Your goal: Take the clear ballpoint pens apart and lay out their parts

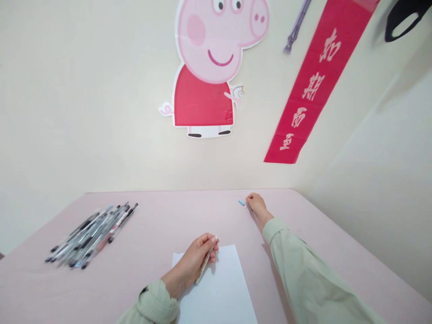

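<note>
My left hand (195,254) is closed around a slim pen with a pale barrel (202,271), held slantwise over a sheet of white paper (231,292). Farther away, near the table's back edge, my right hand (257,204) has its fingers pinched together. Whatever is in that pinch is hidden or too small to name; a thin dark line shows just under the fingers. Just left of those fingertips lies a small light-blue piece (241,203) with a whitish end, apart from the hand.
A loose pile of several pens (91,236) lies on the left of the pink-covered table (155,225). Behind the table rises a wall with a cartoon pig cutout (204,101) and a red banner (312,85). Another wall borders the right side.
</note>
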`<state>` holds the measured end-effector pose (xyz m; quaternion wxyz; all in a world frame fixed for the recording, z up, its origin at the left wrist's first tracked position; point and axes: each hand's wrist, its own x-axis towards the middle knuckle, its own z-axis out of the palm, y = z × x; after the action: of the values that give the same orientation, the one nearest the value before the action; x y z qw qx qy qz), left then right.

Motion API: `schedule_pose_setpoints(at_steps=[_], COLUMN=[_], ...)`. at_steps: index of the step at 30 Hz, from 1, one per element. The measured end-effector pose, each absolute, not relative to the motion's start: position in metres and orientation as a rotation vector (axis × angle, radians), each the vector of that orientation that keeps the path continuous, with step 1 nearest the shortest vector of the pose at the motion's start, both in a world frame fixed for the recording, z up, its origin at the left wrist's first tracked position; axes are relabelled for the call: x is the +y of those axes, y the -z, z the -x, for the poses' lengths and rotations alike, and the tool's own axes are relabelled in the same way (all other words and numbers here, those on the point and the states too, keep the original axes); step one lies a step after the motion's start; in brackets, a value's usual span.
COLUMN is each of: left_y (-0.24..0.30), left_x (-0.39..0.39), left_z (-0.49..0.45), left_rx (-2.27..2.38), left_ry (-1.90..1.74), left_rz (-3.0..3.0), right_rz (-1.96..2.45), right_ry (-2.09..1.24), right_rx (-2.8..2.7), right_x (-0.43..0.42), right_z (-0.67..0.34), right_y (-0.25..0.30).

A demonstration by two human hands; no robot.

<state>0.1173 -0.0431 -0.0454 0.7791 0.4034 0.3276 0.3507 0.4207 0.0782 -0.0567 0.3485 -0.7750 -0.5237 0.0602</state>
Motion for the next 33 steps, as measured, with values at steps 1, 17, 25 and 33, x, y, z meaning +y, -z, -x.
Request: schedule_pose_setpoints(at_steps=[1,17,25,33], left_y=[0.045,0.046,0.045,0.038], left_x=[-0.043,-0.036,-0.035,-0.037], left_z=[-0.117,-0.111,-0.111,-0.109], left_rx=[0.706,0.51,0.451,0.625], left_ry=[-0.758,-0.799,-0.92,-0.98], left_rz=[-0.861,-0.429,-0.443,-0.763], right_rz=[2.042,1.639,1.375,1.337], right_ry=[-0.19,-0.604,-1.12,-1.025], right_rx=[-1.353,-1.58,-1.543,-1.254], right_x=[0.08,-0.016,-0.105,-0.092], right_z=[-0.418,-0.336,-0.25,-0.28], right_y=[0.059,0.016,0.039,0.016])
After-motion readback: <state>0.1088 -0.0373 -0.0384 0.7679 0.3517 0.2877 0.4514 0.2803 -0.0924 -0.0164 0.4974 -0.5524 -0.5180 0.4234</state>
